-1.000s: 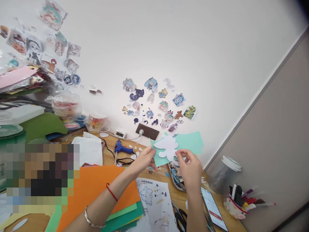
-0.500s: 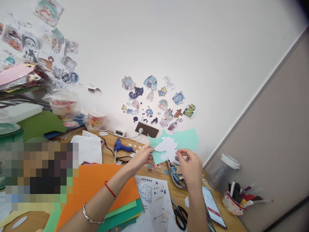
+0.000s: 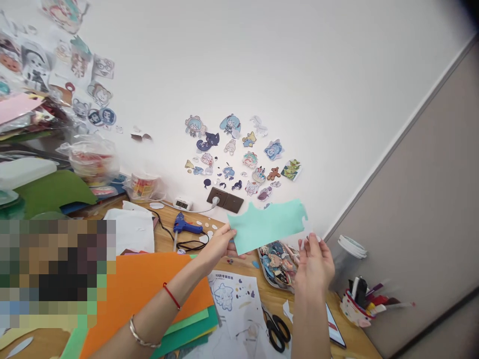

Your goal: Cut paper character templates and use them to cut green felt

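My left hand [image 3: 220,243] is closed on the lower left corner of a mint-green sheet [image 3: 269,224]. That sheet is held up in front of the wall, with wavy cuts along its top and right edges. At its right end is my right hand [image 3: 315,257], fingers pinched on a white paper cutout [image 3: 302,243], most of which is hidden by the fingers. A metal tray of coloured cutouts [image 3: 275,264] lies on the table beneath the sheet. Black-handled scissors [image 3: 277,329] rest near my right forearm, beside a printed pattern page [image 3: 228,299].
Orange and green sheets [image 3: 157,289] are stacked at the left. A blue glue gun [image 3: 185,224] with a black cord lies behind. To the right stand a pen cup [image 3: 355,309] and a lidded clear bucket [image 3: 348,254]; a phone [image 3: 335,324] lies near them.
The white cutout has come off the front of the mint-green sheet as my right hand moved right with it. My left hand still holds the sheet. The view has shifted slightly.
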`<state>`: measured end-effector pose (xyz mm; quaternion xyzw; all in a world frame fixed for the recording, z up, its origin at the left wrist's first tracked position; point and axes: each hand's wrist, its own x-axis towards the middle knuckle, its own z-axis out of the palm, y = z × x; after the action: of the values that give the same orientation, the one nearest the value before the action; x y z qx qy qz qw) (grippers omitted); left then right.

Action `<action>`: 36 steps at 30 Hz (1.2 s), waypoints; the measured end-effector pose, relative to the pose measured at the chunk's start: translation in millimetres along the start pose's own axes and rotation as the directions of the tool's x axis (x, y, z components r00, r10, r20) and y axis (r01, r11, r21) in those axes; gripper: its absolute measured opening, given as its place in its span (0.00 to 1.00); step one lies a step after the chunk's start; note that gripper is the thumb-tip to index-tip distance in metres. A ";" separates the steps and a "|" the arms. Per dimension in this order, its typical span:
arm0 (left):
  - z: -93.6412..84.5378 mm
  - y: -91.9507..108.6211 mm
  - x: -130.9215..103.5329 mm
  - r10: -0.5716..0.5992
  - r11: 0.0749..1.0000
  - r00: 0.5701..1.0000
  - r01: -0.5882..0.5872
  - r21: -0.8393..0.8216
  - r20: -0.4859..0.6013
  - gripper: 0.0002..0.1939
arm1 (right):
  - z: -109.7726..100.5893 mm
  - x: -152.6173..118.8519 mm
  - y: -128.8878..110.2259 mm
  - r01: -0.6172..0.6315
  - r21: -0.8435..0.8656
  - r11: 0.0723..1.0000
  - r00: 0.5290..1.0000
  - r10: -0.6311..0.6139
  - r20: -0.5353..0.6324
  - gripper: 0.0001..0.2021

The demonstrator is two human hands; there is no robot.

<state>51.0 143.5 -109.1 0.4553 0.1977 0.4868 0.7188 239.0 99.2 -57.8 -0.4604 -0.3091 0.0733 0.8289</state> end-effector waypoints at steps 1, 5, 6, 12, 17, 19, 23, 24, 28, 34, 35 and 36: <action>-1.1 -1.0 0.9 0.004 1.000 1.000 -0.004 0.007 -0.005 0.21 | -1.8 2.4 -0.6 -0.004 0.039 0.999 1.000 0.005 -0.005 0.18; -6.0 -3.6 4.7 0.068 0.995 0.998 -0.066 0.070 -0.019 0.23 | -3.4 3.6 -7.0 0.011 0.170 0.985 1.000 -0.012 0.005 0.16; -7.3 -3.8 5.2 0.100 0.991 0.995 -0.097 0.097 -0.024 0.23 | -2.8 2.5 -9.2 0.017 0.199 0.980 1.000 -0.020 0.012 0.16; -12.6 0.4 -0.5 0.441 0.845 0.897 -0.400 0.354 -0.038 0.18 | -5.1 -2.0 -31.9 0.129 0.329 0.935 0.991 -0.110 -0.075 0.13; -8.0 10.0 -12.5 0.625 0.629 0.778 -0.554 0.546 0.070 0.22 | -17.8 -5.3 -57.0 0.144 0.329 0.933 0.989 -0.123 -0.084 0.13; -4.3 12.7 -15.9 0.657 0.517 0.738 -0.590 0.620 0.154 0.25 | -20.4 -8.9 -64.5 0.047 0.316 0.948 0.998 -0.061 0.035 0.14; 5.1 11.8 -18.7 0.673 0.230 0.641 -0.656 0.719 0.369 0.28 | -23.0 -14.0 -80.8 -0.082 0.180 0.980 0.947 0.021 0.319 0.16; 8.5 10.0 -18.9 0.665 0.195 0.628 -0.669 0.717 0.405 0.28 | -25.3 -13.7 -86.4 -0.048 0.133 0.990 0.935 -0.002 0.354 0.17; 29.5 -6.3 -22.1 0.657 0.155 0.594 -0.709 0.688 0.464 0.28 | -49.9 -9.8 -111.3 0.153 0.030 0.988 0.918 -0.153 0.366 0.15; 55.6 -53.6 -46.7 0.285 0.084 0.755 -0.633 0.769 0.591 0.29 | -111.5 -18.9 -111.2 0.164 -0.244 0.956 0.978 -0.125 0.167 0.14; 53.7 -59.1 -52.5 0.143 0.047 0.783 -0.616 0.787 0.605 0.30 | -121.2 -19.5 -102.8 0.131 -0.294 0.947 0.982 -0.083 0.171 0.16; 49.6 -62.1 -58.3 0.009 0.016 0.798 -0.603 0.798 0.603 0.30 | -130.5 -19.0 -91.9 0.103 -0.341 0.934 0.982 -0.041 0.182 0.17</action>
<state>93.2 62.3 -145.9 0.9389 0.1937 0.2589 0.1181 284.6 -54.2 -42.2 -0.5803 -0.4042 0.0262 0.7065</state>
